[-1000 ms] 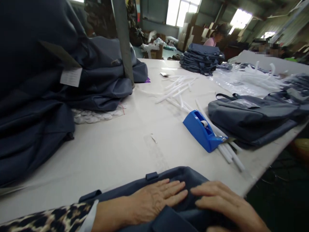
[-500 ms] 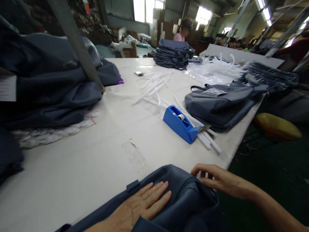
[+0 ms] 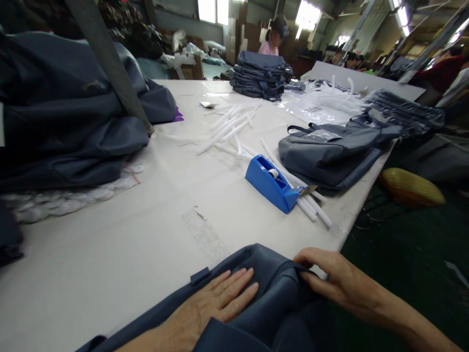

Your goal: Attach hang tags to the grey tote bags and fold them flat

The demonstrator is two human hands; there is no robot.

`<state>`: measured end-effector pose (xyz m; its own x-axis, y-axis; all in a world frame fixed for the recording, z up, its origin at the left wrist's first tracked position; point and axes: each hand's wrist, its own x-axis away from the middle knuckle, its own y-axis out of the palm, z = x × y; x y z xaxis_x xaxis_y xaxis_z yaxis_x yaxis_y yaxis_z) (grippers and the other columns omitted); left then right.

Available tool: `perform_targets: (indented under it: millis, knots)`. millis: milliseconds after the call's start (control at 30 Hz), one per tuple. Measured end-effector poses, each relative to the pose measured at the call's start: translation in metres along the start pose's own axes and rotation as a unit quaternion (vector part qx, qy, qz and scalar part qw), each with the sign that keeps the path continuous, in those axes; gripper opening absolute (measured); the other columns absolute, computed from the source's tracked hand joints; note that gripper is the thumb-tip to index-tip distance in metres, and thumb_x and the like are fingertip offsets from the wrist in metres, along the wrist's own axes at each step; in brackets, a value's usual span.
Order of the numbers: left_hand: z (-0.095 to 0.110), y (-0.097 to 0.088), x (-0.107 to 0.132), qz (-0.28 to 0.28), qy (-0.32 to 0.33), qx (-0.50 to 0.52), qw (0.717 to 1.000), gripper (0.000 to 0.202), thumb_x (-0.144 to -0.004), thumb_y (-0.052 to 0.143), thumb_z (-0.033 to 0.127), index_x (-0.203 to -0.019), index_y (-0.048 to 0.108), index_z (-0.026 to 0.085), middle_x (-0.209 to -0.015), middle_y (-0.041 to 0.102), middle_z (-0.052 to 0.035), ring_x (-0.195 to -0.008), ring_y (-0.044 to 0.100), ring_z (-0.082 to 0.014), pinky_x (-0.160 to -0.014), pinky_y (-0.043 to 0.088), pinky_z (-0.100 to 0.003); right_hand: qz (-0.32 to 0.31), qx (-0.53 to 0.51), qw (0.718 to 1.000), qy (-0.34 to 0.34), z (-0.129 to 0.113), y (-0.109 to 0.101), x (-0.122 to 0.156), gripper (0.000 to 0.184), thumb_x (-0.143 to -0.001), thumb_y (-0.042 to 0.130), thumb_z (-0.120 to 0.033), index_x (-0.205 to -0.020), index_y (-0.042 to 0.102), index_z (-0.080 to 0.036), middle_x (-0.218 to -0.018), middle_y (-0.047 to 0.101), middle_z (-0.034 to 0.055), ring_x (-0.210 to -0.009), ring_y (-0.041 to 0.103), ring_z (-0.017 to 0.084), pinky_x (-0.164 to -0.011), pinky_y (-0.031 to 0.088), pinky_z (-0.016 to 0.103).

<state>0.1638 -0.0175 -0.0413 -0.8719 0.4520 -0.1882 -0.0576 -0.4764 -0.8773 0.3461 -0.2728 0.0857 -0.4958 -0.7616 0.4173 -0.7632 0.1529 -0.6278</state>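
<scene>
A dark blue fabric bag lies at the near edge of the white table. My left hand rests flat on top of it, fingers stretched out together. My right hand is at the bag's right edge, at the table corner, with fingers curled and pinching the fabric rim. A small fabric loop sticks out from the bag just left of my left hand.
A blue tape dispenser sits mid-table on white plastic tubes. A grey-blue backpack lies right of it. Piles of dark bags stand at left and far back. A slanted metal post rises left. People work behind.
My right hand has slid from lying flat on the bag to its right edge and closed on the rim. The view swung rightward; my left hand stays flat.
</scene>
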Motion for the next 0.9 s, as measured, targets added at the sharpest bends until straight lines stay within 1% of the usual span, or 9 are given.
perform_targets:
  millis: [167, 233, 300, 367, 467, 567, 633, 767, 900]
  knots:
    - [-0.001, 0.000, 0.000, -0.007, -0.007, 0.019, 1.000, 0.059, -0.104, 0.030, 0.043, -0.158, 0.011, 0.026, -0.162, 0.024, -0.0037, -0.148, 0.028, -0.0203, -0.122, 0.023, -0.036, 0.001, -0.064, 0.998, -0.005, 0.009, 0.006, -0.003, 0.028, -0.098, 0.047, -0.043, -0.098, 0.066, -0.023, -0.095, 0.068, 0.0013, -0.088, 0.061, 0.017, -0.073, 0.049, 0.026]
    - [-0.002, -0.001, 0.000, -0.016, -0.014, 0.021, 1.000, 0.062, -0.104, 0.033, 0.044, -0.158, 0.008, 0.028, -0.163, 0.022, -0.0031, -0.148, 0.028, -0.0195, -0.122, 0.021, -0.035, 0.043, -0.059, 0.997, -0.024, 0.012, 0.008, -0.003, 0.025, -0.097, 0.052, -0.043, -0.099, 0.064, -0.022, -0.095, 0.067, 0.0015, -0.088, 0.061, 0.017, -0.073, 0.049, 0.026]
    - [-0.003, -0.001, -0.001, -0.029, -0.018, 0.021, 0.999, 0.065, -0.103, 0.035, 0.046, -0.158, 0.005, 0.030, -0.163, 0.021, -0.0028, -0.148, 0.028, -0.0193, -0.122, 0.020, -0.034, 0.128, -0.002, 0.988, -0.084, 0.011, 0.012, 0.001, 0.016, -0.096, 0.056, -0.037, -0.094, 0.062, -0.022, -0.091, 0.064, 0.0014, -0.086, 0.060, 0.016, -0.075, 0.049, 0.027]
    - [-0.004, 0.000, -0.001, -0.039, -0.021, 0.016, 0.999, 0.068, -0.103, 0.038, 0.048, -0.158, 0.001, 0.031, -0.162, 0.021, -0.0030, -0.148, 0.028, -0.0200, -0.122, 0.021, -0.034, 0.197, 0.091, 0.963, -0.156, 0.009, 0.019, 0.007, 0.010, -0.096, 0.057, -0.028, -0.089, 0.060, -0.022, -0.087, 0.061, 0.0015, -0.082, 0.058, 0.015, -0.073, 0.048, 0.026]
    - [-0.006, 0.004, -0.002, -0.049, -0.025, 0.008, 0.998, 0.073, -0.101, 0.044, 0.047, -0.157, 0.000, 0.033, -0.161, 0.023, -0.0032, -0.146, 0.031, -0.0208, -0.122, 0.023, -0.034, 0.232, 0.245, 0.917, -0.213, 0.005, 0.033, 0.013, 0.008, -0.094, 0.057, -0.020, -0.100, 0.063, -0.021, -0.089, 0.060, 0.0043, -0.079, 0.056, 0.018, -0.069, 0.047, 0.028]
    - [-0.007, 0.008, -0.004, -0.047, -0.033, 0.002, 0.998, 0.068, -0.101, 0.048, 0.038, -0.156, 0.008, 0.036, -0.160, 0.025, -0.0012, -0.144, 0.036, -0.0205, -0.121, 0.024, -0.033, 0.260, 0.341, 0.877, -0.217, 0.002, 0.047, 0.011, 0.024, -0.087, 0.064, -0.019, -0.111, 0.062, -0.017, -0.091, 0.060, 0.0073, -0.080, 0.055, 0.022, -0.070, 0.049, 0.034]
    - [-0.008, 0.009, -0.005, -0.050, -0.035, -0.004, 0.998, 0.065, -0.101, 0.049, 0.034, -0.156, 0.014, 0.037, -0.160, 0.026, 0.0002, -0.143, 0.038, -0.0195, -0.121, 0.025, -0.031, 0.264, 0.337, 0.881, -0.200, 0.000, 0.056, 0.004, 0.028, -0.083, 0.069, -0.016, -0.109, 0.062, -0.016, -0.090, 0.059, 0.0074, -0.080, 0.054, 0.023, -0.071, 0.049, 0.036]
    - [-0.008, 0.007, -0.006, -0.062, -0.012, -0.012, 0.998, 0.061, -0.101, 0.048, 0.027, -0.156, 0.021, 0.035, -0.159, 0.029, 0.0022, -0.145, 0.033, -0.0172, -0.122, 0.021, -0.030, 0.238, 0.224, 0.931, -0.165, -0.005, 0.068, -0.012, 0.016, -0.081, 0.070, -0.012, -0.093, 0.061, -0.018, -0.088, 0.057, 0.0053, -0.081, 0.052, 0.022, -0.070, 0.046, 0.034]
    - [-0.008, 0.010, -0.004, -0.062, -0.022, 0.028, 0.997, 0.059, -0.100, 0.044, 0.017, -0.155, 0.026, 0.030, -0.154, 0.042, 0.0020, -0.145, 0.034, -0.0159, -0.123, 0.017, -0.031, 0.215, 0.160, 0.949, -0.165, -0.007, 0.078, -0.023, 0.016, -0.082, 0.067, -0.009, -0.078, 0.056, -0.019, -0.082, 0.057, 0.0019, -0.079, 0.051, 0.020, -0.072, 0.041, 0.036]
